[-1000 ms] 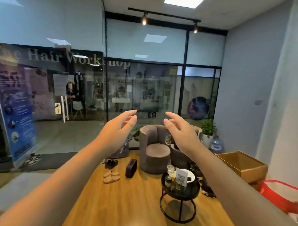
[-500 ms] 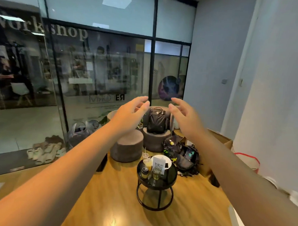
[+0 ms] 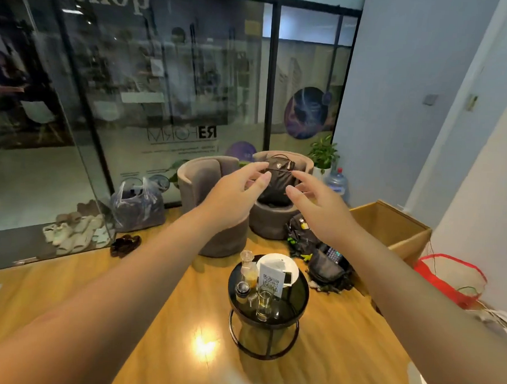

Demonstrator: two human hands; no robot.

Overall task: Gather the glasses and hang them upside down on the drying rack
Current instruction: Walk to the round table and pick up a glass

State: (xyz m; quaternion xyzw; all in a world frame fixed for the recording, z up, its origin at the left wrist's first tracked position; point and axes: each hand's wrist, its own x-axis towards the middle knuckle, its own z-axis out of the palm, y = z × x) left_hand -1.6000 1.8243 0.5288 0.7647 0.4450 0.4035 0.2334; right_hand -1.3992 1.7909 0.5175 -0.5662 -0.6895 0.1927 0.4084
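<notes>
A small round black table stands on the wooden floor ahead of me. On it are a clear glass with a little yellowish liquid, a plastic cup with a lid, a small dark jar, a white plate and a QR-code card. My left hand and my right hand are stretched out in front of me, well above and beyond the table, fingers apart and holding nothing. No drying rack is in view.
Two grey round armchairs stand behind the table, one with a black backpack on it. Black bags lie on the floor to the right, next to a cardboard box and a red bag. A glass wall runs at the back left.
The view has swung right and tipped downward, bringing the small table nearer and more central. Both hands stay raised, open and empty in front of me.
</notes>
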